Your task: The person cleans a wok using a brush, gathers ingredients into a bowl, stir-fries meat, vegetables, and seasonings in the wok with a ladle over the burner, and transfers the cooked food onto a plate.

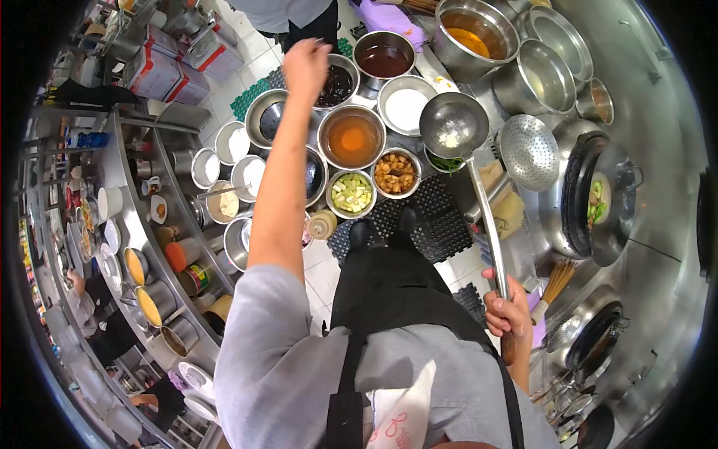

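Observation:
My right hand (508, 310) is wrapped round the long handle of a steel ladle (454, 126). A little white, grainy matter lies in the ladle's bowl. My left arm reaches far forward, and my left hand (307, 69) is above a bowl of dark sauce (338, 82). Its fingers look drawn together; what they hold, if anything, I cannot make out. Close to the ladle stand a bowl of white powder (405, 106), a pot of amber liquid (351, 138), a bowl of browned chunks (396, 173) and a bowl of pale green cubes (351, 193).
At right, a wok (609, 202) holds some green and pale food. A perforated strainer (529, 152) and a bamboo brush (557, 283) lie nearby. Pots, one with orange liquid (475, 43), stand at the back. Steel shelves (176, 202) run along the left; another person (288, 13) stands ahead.

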Action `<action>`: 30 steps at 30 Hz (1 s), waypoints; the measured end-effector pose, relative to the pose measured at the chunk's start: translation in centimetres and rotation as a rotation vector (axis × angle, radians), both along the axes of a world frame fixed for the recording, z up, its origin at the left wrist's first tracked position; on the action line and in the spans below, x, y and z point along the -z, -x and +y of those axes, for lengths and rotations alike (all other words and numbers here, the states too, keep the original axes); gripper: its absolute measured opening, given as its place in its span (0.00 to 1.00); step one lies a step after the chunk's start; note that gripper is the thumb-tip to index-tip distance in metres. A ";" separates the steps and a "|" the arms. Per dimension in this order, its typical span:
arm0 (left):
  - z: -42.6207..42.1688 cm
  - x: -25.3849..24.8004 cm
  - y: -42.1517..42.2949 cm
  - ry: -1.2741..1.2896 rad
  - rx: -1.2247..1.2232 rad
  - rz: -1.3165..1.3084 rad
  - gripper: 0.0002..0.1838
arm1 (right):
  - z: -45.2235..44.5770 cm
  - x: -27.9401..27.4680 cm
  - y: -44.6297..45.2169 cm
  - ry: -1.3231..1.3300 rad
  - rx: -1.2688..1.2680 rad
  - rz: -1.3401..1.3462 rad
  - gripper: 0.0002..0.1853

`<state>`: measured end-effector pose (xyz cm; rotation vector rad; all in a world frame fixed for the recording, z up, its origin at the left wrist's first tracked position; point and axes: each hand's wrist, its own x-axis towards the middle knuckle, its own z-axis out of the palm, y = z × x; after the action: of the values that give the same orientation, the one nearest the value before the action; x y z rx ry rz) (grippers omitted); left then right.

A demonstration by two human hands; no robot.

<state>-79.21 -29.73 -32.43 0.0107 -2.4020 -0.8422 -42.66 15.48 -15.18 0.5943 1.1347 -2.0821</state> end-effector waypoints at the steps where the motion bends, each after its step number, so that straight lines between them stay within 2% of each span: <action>1: -0.5 -1.8 -2.8 -0.093 -0.105 -0.071 0.12 | -0.1 0.2 0.2 -0.063 -0.039 -0.004 0.33; 2: -1.9 -1.7 -4.8 0.011 -0.130 -0.191 0.13 | -0.2 0.4 0.6 -0.025 -0.045 0.000 0.31; 5: -4.6 1.8 -9.4 0.088 0.019 -0.423 0.10 | -1.1 1.5 1.8 0.056 -0.075 0.002 0.27; 6: -4.8 2.3 -10.4 -0.055 0.074 -0.536 0.10 | -1.6 1.6 2.4 0.044 -0.103 0.004 0.26; 8: -5.2 3.9 -11.7 -0.570 0.054 -0.737 0.09 | -3.0 1.3 4.1 0.011 -0.159 0.012 0.26; 11: -6.3 4.3 -13.4 -1.215 0.077 -0.728 0.07 | -6.2 1.3 6.5 -0.090 -0.237 0.087 0.24; 14: -6.5 3.1 -15.1 -1.338 0.059 -0.647 0.05 | -9.9 2.2 9.0 -0.198 -0.304 0.194 0.24; 19: -5.8 -0.2 -16.4 -1.130 -0.014 -0.549 0.06 | -15.5 3.3 11.4 -0.310 -0.371 0.321 0.22; 23: -5.6 -0.4 -16.1 -1.052 -0.046 -0.483 0.06 | -17.6 3.8 11.5 -0.351 -0.416 0.354 0.22; 29: -5.6 0.6 -15.3 -0.936 -0.120 -0.493 0.08 | -18.8 5.2 10.2 -0.155 -0.306 0.285 0.23; 30: -5.6 1.0 -15.1 -0.896 -0.143 -0.514 0.09 | -19.1 5.6 9.9 -0.188 -0.297 0.306 0.23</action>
<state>-64.15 -35.33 -33.45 0.8161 -2.1843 -1.9440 -52.61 -3.67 -20.81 0.1761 1.5045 -1.8608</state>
